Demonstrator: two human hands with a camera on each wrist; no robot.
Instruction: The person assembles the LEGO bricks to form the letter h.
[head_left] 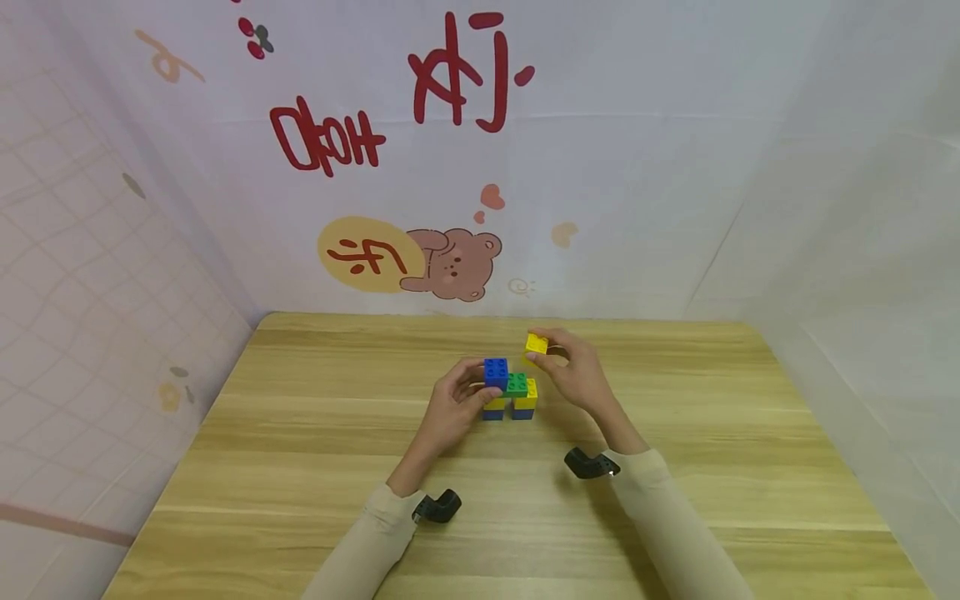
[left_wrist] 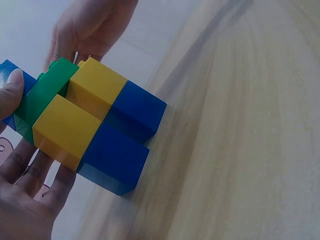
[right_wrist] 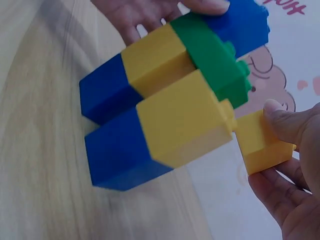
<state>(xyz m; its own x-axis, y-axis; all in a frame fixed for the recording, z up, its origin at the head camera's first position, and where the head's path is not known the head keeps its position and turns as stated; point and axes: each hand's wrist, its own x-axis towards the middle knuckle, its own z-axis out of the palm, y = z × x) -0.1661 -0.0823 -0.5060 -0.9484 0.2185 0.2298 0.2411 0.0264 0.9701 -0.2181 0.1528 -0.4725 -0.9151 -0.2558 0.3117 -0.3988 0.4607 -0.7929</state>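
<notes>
Near the middle of the table stands a small build of toy building blocks. Its two columns each have a blue block [left_wrist: 117, 155] below and a yellow block [left_wrist: 67, 131] above. A green block [head_left: 517, 385] lies across the top, and another blue block [head_left: 496, 372] sits on its left end. My left hand [head_left: 448, 410] grips this upper blue block, thumb on its near side and fingers behind the build. To the upper right, my right hand [head_left: 581, 375] pinches a loose yellow block [right_wrist: 261, 142] between thumb and fingers, close to the studs of the right column.
The wood-grain table [head_left: 300, 467] runs back to a white wall sheet [head_left: 637, 183] printed with red characters and a bear [head_left: 457, 267]. More pale sheeting hangs at both sides. A black wrist mount [head_left: 438, 507] sits at each sleeve cuff.
</notes>
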